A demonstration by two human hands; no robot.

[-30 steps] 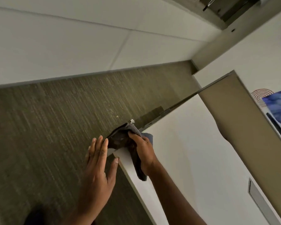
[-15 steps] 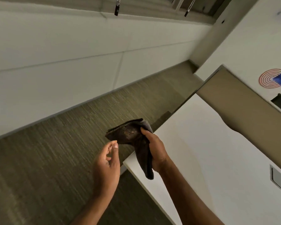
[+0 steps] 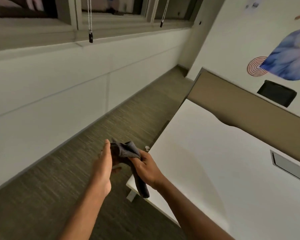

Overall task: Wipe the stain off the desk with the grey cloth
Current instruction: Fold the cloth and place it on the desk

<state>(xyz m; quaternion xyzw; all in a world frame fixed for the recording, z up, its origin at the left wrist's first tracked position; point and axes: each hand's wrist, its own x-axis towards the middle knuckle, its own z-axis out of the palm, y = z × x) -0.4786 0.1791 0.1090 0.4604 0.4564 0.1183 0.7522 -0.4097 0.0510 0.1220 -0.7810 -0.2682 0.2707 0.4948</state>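
Two hands: both raised off the near left corner of the desk (image 3: 232, 153), over the carpet (image 3: 59, 179).
Right hand (image 3: 146, 168): fingers closed around the grey cloth (image 3: 126, 149); grip holding the cloth at its bunched middle.
Grey cloth: crumpled top fans out above the right hand; one tail hangs down across the desk's left edge, near the front corner.
Left hand (image 3: 103, 163): flat, fingers extended and together, grip wide; palm set against the left side of the cloth.
Desk: white top, bare near the hands; a recessed grey panel (image 3: 289, 166) toward its right edge.
Stain: cannot tell from this view.
Partition (image 3: 249, 108): tan, along the desk's far edge.
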